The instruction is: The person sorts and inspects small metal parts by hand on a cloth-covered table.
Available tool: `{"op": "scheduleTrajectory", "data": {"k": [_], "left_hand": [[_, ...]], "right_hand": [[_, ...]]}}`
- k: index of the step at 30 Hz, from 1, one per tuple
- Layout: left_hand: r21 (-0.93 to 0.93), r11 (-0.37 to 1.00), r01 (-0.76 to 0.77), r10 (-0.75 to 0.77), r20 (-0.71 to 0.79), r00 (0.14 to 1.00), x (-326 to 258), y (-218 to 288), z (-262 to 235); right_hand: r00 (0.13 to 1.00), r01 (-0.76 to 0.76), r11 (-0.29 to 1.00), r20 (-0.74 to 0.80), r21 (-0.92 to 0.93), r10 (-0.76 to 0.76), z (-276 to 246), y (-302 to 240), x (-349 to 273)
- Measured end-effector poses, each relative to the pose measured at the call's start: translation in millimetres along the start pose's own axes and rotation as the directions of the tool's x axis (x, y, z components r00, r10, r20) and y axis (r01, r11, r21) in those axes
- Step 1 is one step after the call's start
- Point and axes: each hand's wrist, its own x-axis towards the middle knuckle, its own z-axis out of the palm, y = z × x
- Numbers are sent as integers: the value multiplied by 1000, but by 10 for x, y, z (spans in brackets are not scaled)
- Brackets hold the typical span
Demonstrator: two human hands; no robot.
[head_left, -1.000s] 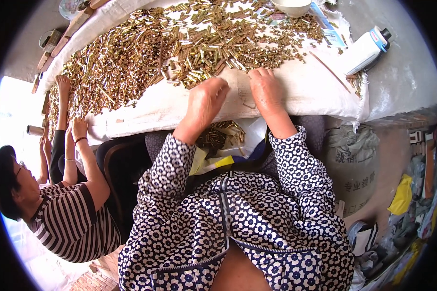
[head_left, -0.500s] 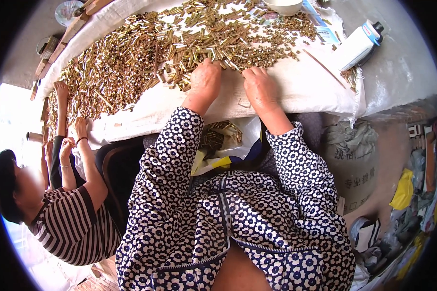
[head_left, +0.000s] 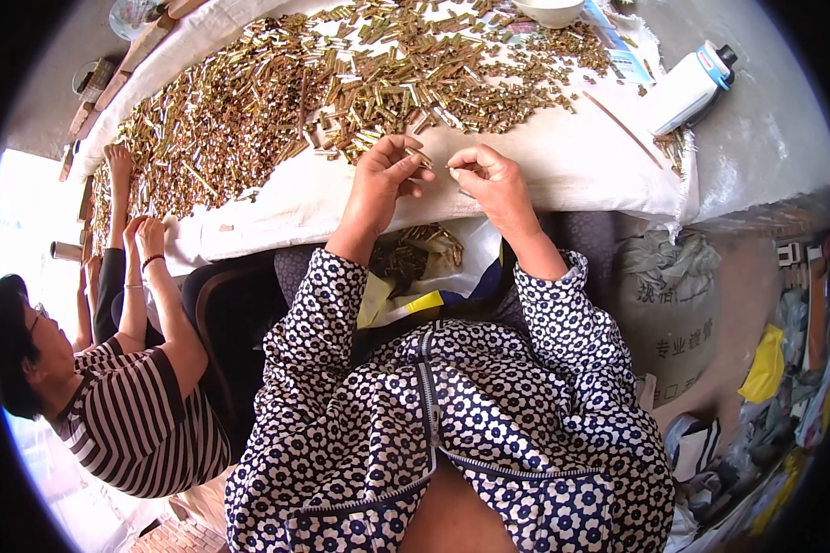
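Observation:
Near the front edge of the cloth-covered table, my left hand (head_left: 374,192) pinches a short brass-coloured metal piece (head_left: 420,157) between thumb and fingers. Facing it a small gap away, my right hand (head_left: 496,192) has its fingertips closed together. A tiny bit shows at those fingertips, too small to name. Just beyond both hands spreads a heap of brass-coloured metal pieces (head_left: 387,88), many short and tube-like. Below the hands, at my lap, an open white, yellow and blue bag (head_left: 475,263) holds more of these pieces (head_left: 413,260).
A thin stick (head_left: 622,129) lies on the pale cloth (head_left: 563,157) to the right, near a white bottle (head_left: 687,92). A white bowl (head_left: 551,11) stands at the back. On the left, a co-worker in a striped shirt (head_left: 143,429) reaches to the heap; a large sack (head_left: 664,313) stands right.
Both my hands have drawn back from the heap toward me. The left one has turned and now shows a metal piece in its fingers. The co-worker's hands have shifted slightly.

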Motion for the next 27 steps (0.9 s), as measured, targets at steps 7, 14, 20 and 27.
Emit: {"op": "scheduleTrajectory", "data": {"k": [7, 14, 20, 27], "left_hand": [[-136, 991, 22, -20, 20, 1000, -114, -68, 11], [-197, 980, 12, -2, 53, 999, -161, -126, 0], [-225, 974, -13, 19, 26, 999, -190, -147, 53], [-231, 972, -40, 54, 54, 997, -176, -162, 63]], "right_hand": [[999, 6, 998, 54, 68, -10, 80, 16, -74], [998, -39, 982, 54, 185, 30, 77, 12, -112], [998, -9, 991, 60, 134, 1, 61, 20, -135], [998, 1, 982, 54, 189, -11, 41, 29, -128]]}}
